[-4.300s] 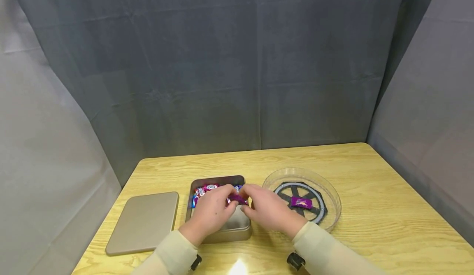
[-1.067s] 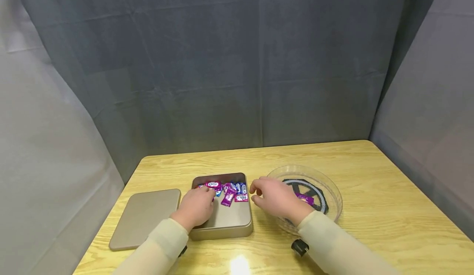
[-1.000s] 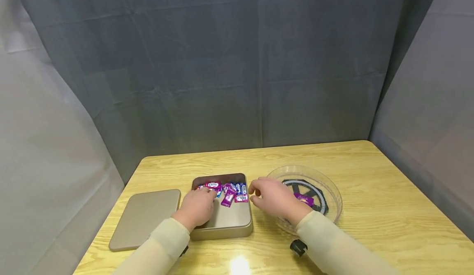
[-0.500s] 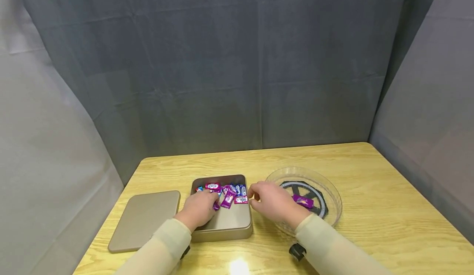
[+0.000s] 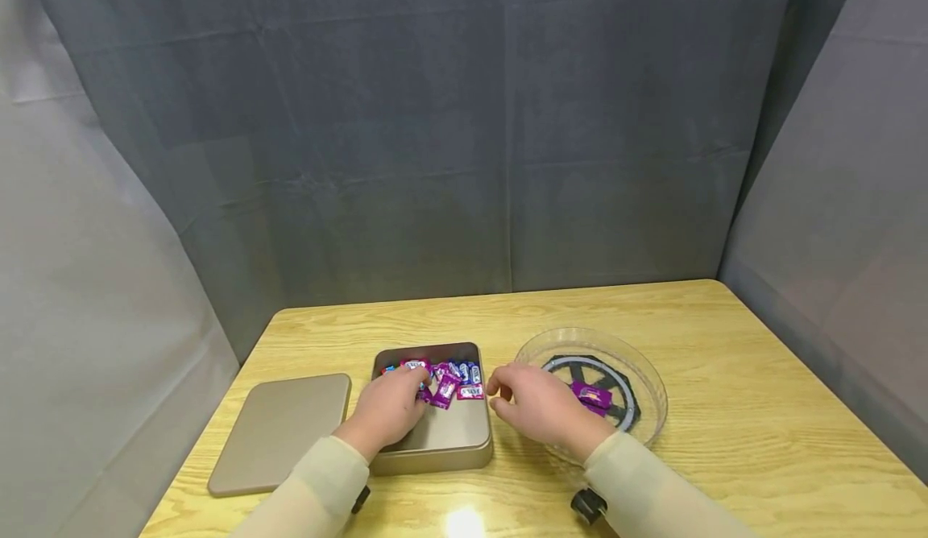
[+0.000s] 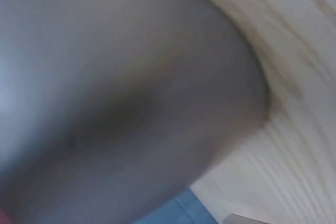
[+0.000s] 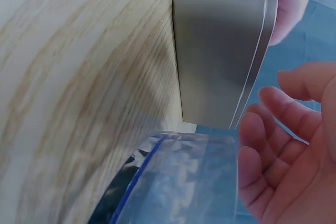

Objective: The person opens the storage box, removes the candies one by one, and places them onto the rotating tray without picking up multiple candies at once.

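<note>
My left hand [image 5: 391,409] reaches over the left side of an open metal tin [image 5: 442,461]. Its fingertips are among wrapped candies at the back, partly hidden, so whether they pinch one is unclear. Purple candies [image 5: 445,391] lie just right of the fingers, and blue ones [image 5: 464,373] sit in the back right corner. Between the tin and a clear round dish [image 5: 656,381] hovers my right hand [image 5: 532,401], fingers loosely bent and holding nothing, as the right wrist view also shows. Inside the dish are purple candies [image 5: 593,395], partly overlapping. Blurred metal fills most of the left wrist view.
The tin's square lid [image 5: 283,433] lies flat on the wooden table [image 5: 754,409], left of the tin. A dark spoked ring [image 5: 631,409] shows at the dish's bottom. Grey cloth [image 5: 399,135] stands behind the table and at both sides.
Earlier both hands held a purple candy above the tin. Now they are apart, and another purple candy is in the dish. Over the last second my left fingers shifted slightly among the candies.
</note>
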Demonstrator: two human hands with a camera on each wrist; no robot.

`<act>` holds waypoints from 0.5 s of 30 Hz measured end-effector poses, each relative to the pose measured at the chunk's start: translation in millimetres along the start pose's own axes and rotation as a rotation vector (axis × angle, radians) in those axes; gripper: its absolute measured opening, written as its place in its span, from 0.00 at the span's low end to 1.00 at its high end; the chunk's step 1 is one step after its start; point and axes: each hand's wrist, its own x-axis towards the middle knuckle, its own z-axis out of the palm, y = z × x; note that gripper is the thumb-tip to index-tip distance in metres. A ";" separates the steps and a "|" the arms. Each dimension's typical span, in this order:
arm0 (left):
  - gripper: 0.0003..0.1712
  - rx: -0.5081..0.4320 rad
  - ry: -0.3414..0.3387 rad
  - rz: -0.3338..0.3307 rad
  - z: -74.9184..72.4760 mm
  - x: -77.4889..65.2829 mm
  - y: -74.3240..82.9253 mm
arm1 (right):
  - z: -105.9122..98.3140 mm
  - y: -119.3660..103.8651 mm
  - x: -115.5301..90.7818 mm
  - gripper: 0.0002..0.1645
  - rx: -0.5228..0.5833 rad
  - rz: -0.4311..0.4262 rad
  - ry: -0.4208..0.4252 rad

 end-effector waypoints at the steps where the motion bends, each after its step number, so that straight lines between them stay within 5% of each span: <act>1: 0.13 -0.014 0.007 -0.004 -2.0 -0.4 0.7 | -0.4 0.0 -0.4 0.05 0.003 -0.002 0.004; 9: 0.16 -0.219 -0.020 -0.052 -17.8 -4.1 14.5 | 0.2 0.2 -1.6 0.07 0.032 -0.019 0.005; 15: 0.15 -0.370 -0.001 -0.008 -25.5 -3.9 31.4 | -1.6 -3.9 -2.7 0.08 0.080 -0.034 0.002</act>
